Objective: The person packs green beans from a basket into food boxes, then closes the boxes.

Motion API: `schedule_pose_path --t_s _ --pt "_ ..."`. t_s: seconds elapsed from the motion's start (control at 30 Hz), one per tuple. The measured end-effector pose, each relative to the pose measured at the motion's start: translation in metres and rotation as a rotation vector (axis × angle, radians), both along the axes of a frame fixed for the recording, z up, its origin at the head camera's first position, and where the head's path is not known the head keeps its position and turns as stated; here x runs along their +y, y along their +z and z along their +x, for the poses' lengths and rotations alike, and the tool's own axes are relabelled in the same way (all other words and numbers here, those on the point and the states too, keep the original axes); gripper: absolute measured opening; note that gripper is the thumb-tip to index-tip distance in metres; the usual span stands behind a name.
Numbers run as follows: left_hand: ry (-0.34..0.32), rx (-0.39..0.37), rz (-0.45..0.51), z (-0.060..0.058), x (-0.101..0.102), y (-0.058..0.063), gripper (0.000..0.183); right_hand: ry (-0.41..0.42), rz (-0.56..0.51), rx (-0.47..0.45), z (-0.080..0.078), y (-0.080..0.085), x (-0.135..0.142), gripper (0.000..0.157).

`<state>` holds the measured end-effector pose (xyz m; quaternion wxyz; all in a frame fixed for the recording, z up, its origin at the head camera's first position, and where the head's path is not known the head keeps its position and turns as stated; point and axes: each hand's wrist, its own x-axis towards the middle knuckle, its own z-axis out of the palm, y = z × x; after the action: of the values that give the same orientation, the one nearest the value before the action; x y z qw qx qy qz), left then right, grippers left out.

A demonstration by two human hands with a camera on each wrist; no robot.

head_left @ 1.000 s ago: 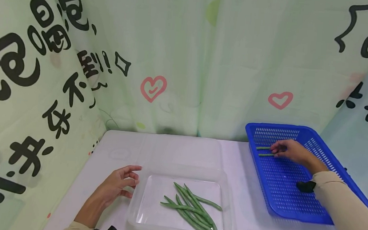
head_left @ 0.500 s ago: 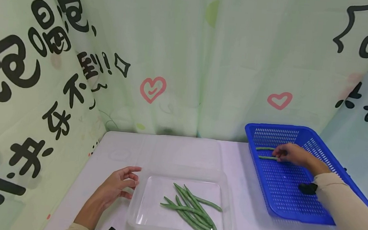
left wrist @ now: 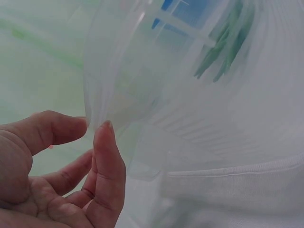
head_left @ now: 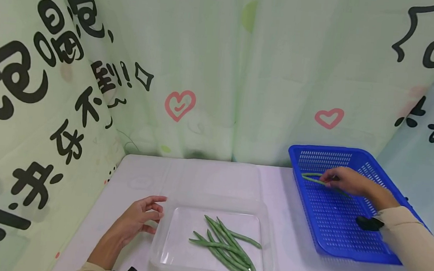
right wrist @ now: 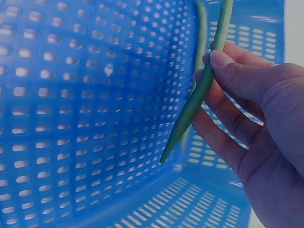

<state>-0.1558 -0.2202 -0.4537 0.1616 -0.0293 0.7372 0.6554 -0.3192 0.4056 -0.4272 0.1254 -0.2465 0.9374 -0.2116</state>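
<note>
In the right part of the head view, my right hand (head_left: 346, 181) reaches into a blue perforated plastic basket (head_left: 347, 237). Between thumb and fingertips it pinches a green bean (right wrist: 194, 99), which slants down in the right wrist view. Behind that one, a second green bean (right wrist: 202, 28) lies in the basket, partly hidden. On the near side of the table, my left hand (head_left: 138, 217) pinches the left rim of a clear plastic container (head_left: 182, 223) with thumb and fingertip. Several green beans (head_left: 230, 250) lie in a loose pile inside this container.
A white-covered table (head_left: 140, 172) carries both containers. The clear container's transparent lid part (head_left: 217, 178) appears to lie flat behind it. A pale green printed curtain (head_left: 242, 69) closes off the back and sides.
My right hand has lifted and turned one bean in the basket, drawing it slightly to the right. Its forearm has shifted right. The left hand and clear container stay still.
</note>
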Motion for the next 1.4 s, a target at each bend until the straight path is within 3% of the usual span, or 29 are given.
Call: schedule_pose_path --t_s 0.37,0.6,0.83,1.03,1.4 --pt "0.008 0.003 -0.011 -0.001 0.001 0.002 0.055 -0.041 -0.166 0.027 0.018 0.021 0.003 0.021" --pt "0.003 0.0 0.002 0.0 0.0 0.001 0.059 -0.05 -0.197 0.054 0.029 0.032 -0.008 0.023" --pt "-0.008 0.0 0.002 0.001 -0.001 0.001 0.059 0.044 -0.28 0.141 0.041 0.045 -0.033 0.021" --pt "-0.018 0.003 0.014 0.001 -0.002 0.0 0.059 0.128 -0.361 0.11 0.047 0.052 -0.055 0.022" --pt "-0.018 0.005 0.009 0.001 -0.002 -0.001 0.058 0.234 -0.402 0.004 0.058 0.06 -0.103 0.02"
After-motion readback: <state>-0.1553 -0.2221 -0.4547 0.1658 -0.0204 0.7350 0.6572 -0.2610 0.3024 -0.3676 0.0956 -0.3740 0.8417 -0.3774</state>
